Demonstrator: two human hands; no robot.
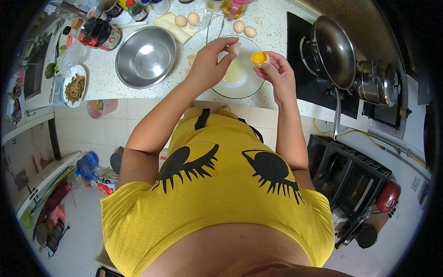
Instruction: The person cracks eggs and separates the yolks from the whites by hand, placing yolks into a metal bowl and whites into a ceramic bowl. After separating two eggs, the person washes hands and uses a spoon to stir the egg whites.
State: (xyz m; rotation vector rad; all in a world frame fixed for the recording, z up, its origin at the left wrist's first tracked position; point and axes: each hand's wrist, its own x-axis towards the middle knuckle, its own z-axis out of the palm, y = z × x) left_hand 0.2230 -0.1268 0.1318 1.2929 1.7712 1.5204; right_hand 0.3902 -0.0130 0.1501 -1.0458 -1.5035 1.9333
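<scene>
Above a white dish with a dark rim [251, 90], both hands are raised and apart from each other. My left hand [211, 62] pinches a piece of eggshell [235, 48] between thumb and fingers. In my right hand [279, 71] is a half eggshell, cupped upward, with an orange egg yolk [258, 57] inside it. Pale, clear egg white [233, 72] lies pooled in the dish below, partly hidden by my left hand. Just behind the dish rest two whole eggs [244, 28]; two more eggs [187, 19] sit farther left.
A steel bowl [146, 57] stands to the left, with a folded cloth [174, 27] behind it. Bottles and jars [100, 34] crowd the back left, near a plate of food [74, 86]. At right, a wok [334, 52] and a steel pot [375, 83] stand on the black cooktop.
</scene>
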